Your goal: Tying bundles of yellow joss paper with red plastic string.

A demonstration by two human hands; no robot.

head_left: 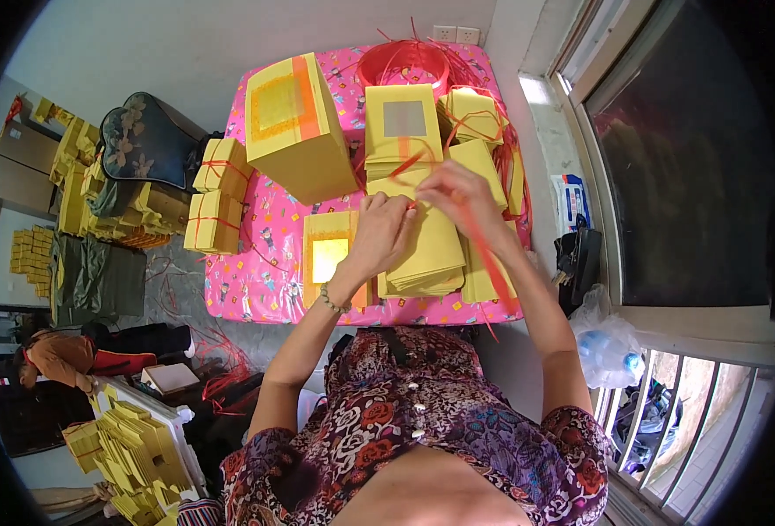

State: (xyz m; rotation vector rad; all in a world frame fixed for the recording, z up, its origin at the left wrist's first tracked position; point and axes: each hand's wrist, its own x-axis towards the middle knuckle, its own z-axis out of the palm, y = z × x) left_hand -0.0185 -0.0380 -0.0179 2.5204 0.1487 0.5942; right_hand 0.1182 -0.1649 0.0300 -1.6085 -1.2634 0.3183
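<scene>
On the pink patterned tablecloth (269, 289) lies a stack of yellow paper sheets (431, 254) right in front of me. My left hand (384, 230) rests on its left side, fingers closed on a red plastic string (485, 250) near the top sheet. With bent, pinched fingers, my right hand (463, 198) holds the string just above the stack. One loose end trails down past my right wrist, and a loop rises beyond the hands. My fingers partly hide where the string crosses the paper.
A tall yellow stack (295, 140) stands at the left, and a stack with a grey square (403, 123) lies beyond my hands. A red basin (405, 66) with strings sits at the back. Tied bundles (214, 222) flank the table's left edge; a person (63, 358) works farther left.
</scene>
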